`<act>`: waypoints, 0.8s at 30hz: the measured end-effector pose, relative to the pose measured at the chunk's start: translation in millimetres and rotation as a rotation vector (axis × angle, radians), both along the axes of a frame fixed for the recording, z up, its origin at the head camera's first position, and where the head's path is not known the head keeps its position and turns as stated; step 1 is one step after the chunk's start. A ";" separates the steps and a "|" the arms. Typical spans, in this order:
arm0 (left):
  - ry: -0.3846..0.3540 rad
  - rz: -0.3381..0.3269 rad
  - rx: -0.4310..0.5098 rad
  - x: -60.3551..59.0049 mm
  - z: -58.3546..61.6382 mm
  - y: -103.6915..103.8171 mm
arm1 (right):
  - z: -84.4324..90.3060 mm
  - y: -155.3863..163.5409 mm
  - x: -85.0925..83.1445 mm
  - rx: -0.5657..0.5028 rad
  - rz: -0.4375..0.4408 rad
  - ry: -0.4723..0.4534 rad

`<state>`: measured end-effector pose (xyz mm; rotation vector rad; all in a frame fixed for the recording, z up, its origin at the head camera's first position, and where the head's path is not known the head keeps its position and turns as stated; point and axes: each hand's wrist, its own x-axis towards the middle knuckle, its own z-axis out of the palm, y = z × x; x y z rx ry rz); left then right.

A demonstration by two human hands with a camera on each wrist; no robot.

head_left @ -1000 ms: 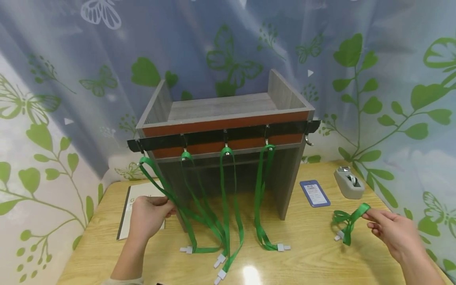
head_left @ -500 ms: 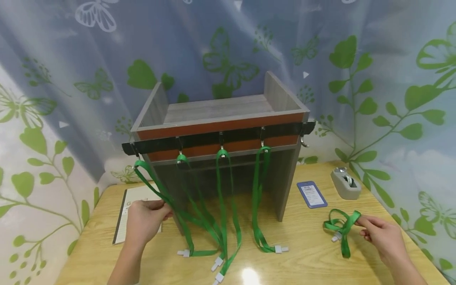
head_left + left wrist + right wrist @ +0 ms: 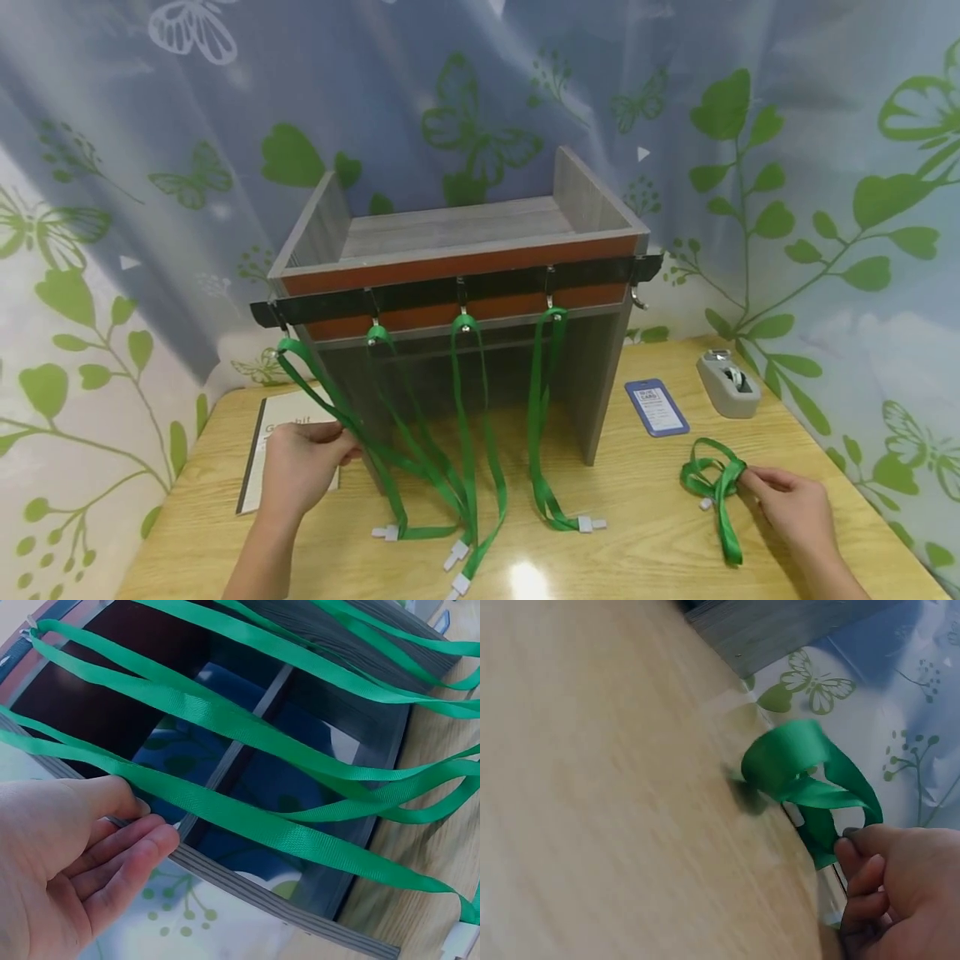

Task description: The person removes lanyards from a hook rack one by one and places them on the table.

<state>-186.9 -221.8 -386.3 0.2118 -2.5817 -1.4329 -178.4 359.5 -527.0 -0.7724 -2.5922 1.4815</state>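
The loose green lanyard [image 3: 712, 487] is a flat woven ribbon, bunched into loops on the wooden table [image 3: 660, 533] at about 4 o'clock from the grey shelf unit [image 3: 457, 250], with one tail trailing toward the table's near edge and a small white clip beside the loops. The right hand [image 3: 791, 504] pinches it at the bunch between thumb and curled fingertips [image 3: 855, 847].

Five green lanyards in all: this one, and four hanging from the black hook rail [image 3: 450, 290], their white clips resting on the table. The left hand [image 3: 300, 471] pinches the leftmost hanging lanyard [image 3: 330, 400] at 8 o'clock from the shelf unit, thumb over the ribbon.

One blue card holder [image 3: 656, 408] and one grey tape dispenser [image 3: 726, 383] lie at 3 o'clock; one booklet [image 3: 262, 450] lies under the left hand.
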 end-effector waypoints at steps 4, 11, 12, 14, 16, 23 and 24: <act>0.014 -0.015 0.000 -1.4 0.1 0.7 | 2.3 4.5 -2.1 0.114 0.041 -0.032; 0.011 0.016 -0.011 1.1 -3.3 -0.3 | 0.1 8.6 2.7 0.034 0.085 -0.030; 0.023 0.016 -0.012 1.6 -4.0 -0.2 | -0.3 9.6 4.3 0.009 0.089 -0.035; 0.046 0.013 -0.014 2.2 -5.0 0.3 | -0.2 12.1 7.0 -0.024 0.096 -0.048; 0.069 0.009 -0.023 2.7 -5.5 0.7 | 1.2 14.5 9.2 -0.045 0.114 -0.070; 0.098 0.008 -0.035 1.2 -4.9 1.3 | 10.4 16.6 12.5 -0.160 0.146 -0.030; 0.096 0.008 -0.034 0.9 -4.7 1.5 | 12.5 16.7 12.2 -0.182 0.150 -0.007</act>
